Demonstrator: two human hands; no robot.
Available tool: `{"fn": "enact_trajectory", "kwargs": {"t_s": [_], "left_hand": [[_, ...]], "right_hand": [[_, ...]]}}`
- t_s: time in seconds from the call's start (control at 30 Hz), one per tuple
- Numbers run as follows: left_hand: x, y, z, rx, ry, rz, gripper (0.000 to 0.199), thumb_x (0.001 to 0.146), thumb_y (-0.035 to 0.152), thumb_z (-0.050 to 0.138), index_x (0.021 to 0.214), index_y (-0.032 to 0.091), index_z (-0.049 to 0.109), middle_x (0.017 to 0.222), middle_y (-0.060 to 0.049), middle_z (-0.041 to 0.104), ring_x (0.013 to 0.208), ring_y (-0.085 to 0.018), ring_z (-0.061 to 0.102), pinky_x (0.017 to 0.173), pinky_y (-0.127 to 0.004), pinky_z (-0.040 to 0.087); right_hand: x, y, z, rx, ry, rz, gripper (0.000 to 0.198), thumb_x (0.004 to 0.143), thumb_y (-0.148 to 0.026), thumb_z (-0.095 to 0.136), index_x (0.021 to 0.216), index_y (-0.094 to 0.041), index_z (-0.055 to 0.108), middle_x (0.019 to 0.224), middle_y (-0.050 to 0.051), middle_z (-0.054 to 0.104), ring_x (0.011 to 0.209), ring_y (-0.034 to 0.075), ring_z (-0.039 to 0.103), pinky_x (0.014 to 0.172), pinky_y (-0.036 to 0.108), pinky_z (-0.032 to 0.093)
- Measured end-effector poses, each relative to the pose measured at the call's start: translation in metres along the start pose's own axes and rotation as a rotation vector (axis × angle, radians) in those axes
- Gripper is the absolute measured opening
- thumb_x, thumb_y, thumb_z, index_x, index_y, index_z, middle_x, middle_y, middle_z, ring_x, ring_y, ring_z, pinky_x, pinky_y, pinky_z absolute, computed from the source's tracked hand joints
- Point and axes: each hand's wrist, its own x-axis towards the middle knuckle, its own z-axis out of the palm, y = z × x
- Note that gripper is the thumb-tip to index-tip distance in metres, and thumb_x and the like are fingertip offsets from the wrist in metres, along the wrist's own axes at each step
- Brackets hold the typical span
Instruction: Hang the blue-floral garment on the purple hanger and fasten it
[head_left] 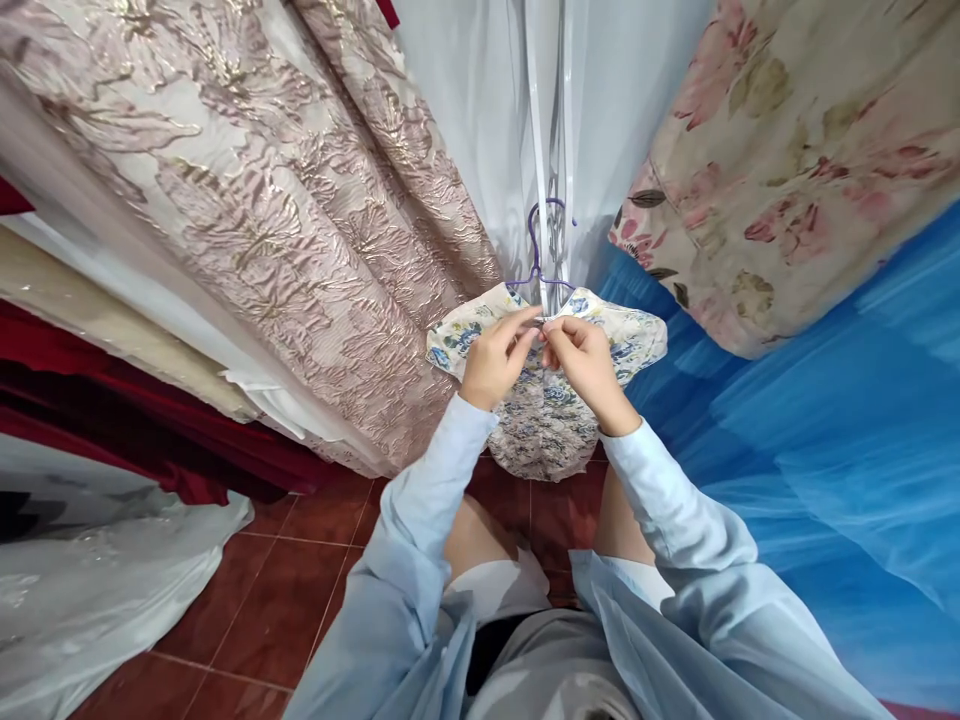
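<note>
A cream dress with blue flowers (544, 420) hangs on a purple wire hanger (535, 250) in front of me. Both hands meet at the middle of its neckline. My left hand (493, 358) is closed in a pinch there, thumb and fingers on the collar edge. Opposite it, my right hand (583, 362) pinches the same spot, fingertips almost touching the left ones. The fingers cover the small bit of neckline between them, so any fastener there cannot be made out.
Pink-gold brocade cloth (300, 220) hangs at the left, beside dark red fabric (112, 420). White drapery (465, 90) with ribbons (540, 120) hangs behind the hanger. On the right are a rose-print fabric (810, 180) and blue tulle (847, 440). Red tiles (285, 590) cover the floor.
</note>
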Motion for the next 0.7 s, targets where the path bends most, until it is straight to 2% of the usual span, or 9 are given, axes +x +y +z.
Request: {"fn": "enact_trajectory", "kwargs": {"t_s": [0.07,0.17,0.3,0.4,0.47,0.57,0.63,0.7], "left_hand": [[0.017,-0.001,-0.005,0.078,-0.088,0.072,0.034,0.106,0.038,0.041,0.107,0.017,0.068,0.099,-0.008,0.071,0.093,-0.018,0.067,0.087,-0.030,0.051],[0.023,0.000,-0.006,0.169,-0.070,0.105,0.034,0.107,0.035,0.039,0.098,0.016,0.065,0.094,-0.007,0.069,0.092,-0.018,0.066,0.087,-0.030,0.050],[0.020,0.010,-0.012,0.175,0.086,0.088,0.034,0.107,0.038,0.039,0.100,0.015,0.064,0.095,-0.007,0.069,0.093,-0.017,0.067,0.087,-0.030,0.051],[0.017,0.006,-0.028,0.116,0.285,0.010,0.035,0.107,0.043,0.041,0.102,0.015,0.063,0.098,-0.006,0.068,0.089,-0.015,0.065,0.085,-0.028,0.051],[0.013,-0.015,-0.044,0.019,0.423,-0.099,0.033,0.105,0.045,0.048,0.102,0.015,0.060,0.101,-0.005,0.067,0.088,-0.012,0.063,0.083,-0.025,0.051],[0.003,-0.066,-0.069,-0.249,0.642,-0.342,0.022,0.105,0.036,0.050,0.098,0.016,0.054,0.092,0.000,0.062,0.078,-0.006,0.057,0.076,-0.019,0.049],[-0.008,-0.102,-0.080,-0.351,0.717,-0.473,0.021,0.110,0.024,0.035,0.096,0.017,0.049,0.081,0.003,0.057,0.071,-0.004,0.052,0.075,-0.017,0.048],[-0.024,-0.127,-0.080,-0.416,0.698,-0.569,0.029,0.110,0.017,0.024,0.094,0.017,0.048,0.074,0.004,0.055,0.070,-0.005,0.053,0.079,-0.019,0.050]], "right_hand": [[0.003,0.004,0.001,-0.024,-0.007,0.006,0.030,0.090,-0.045,0.061,0.076,-0.019,0.061,0.051,-0.003,0.058,0.045,0.011,0.049,0.050,0.023,0.038],[0.009,0.016,0.005,-0.055,0.007,0.007,0.029,0.091,-0.044,0.058,0.076,-0.019,0.060,0.050,-0.004,0.057,0.045,0.012,0.048,0.051,0.024,0.037],[0.003,0.048,0.016,-0.158,0.033,0.032,0.026,0.091,-0.039,0.054,0.075,-0.020,0.059,0.050,-0.004,0.053,0.047,0.013,0.047,0.052,0.025,0.034],[-0.026,0.081,0.021,-0.374,0.045,0.069,0.030,0.091,-0.039,0.052,0.067,-0.021,0.054,0.054,-0.002,0.052,0.051,0.014,0.046,0.055,0.027,0.031],[-0.054,0.105,0.020,-0.531,0.043,0.142,0.034,0.091,-0.040,0.053,0.063,-0.022,0.050,0.057,0.000,0.054,0.055,0.015,0.046,0.057,0.028,0.028],[-0.094,0.136,0.016,-0.659,-0.012,0.301,0.040,0.092,-0.042,0.051,0.057,-0.023,0.046,0.055,0.002,0.053,0.055,0.017,0.047,0.057,0.029,0.024],[-0.113,0.150,0.015,-0.668,-0.042,0.340,0.040,0.093,-0.040,0.049,0.057,-0.023,0.046,0.055,0.003,0.054,0.056,0.018,0.049,0.057,0.029,0.024],[-0.126,0.160,0.016,-0.659,-0.070,0.355,0.038,0.093,-0.038,0.049,0.059,-0.022,0.048,0.057,0.003,0.057,0.056,0.017,0.050,0.058,0.028,0.025]]}}
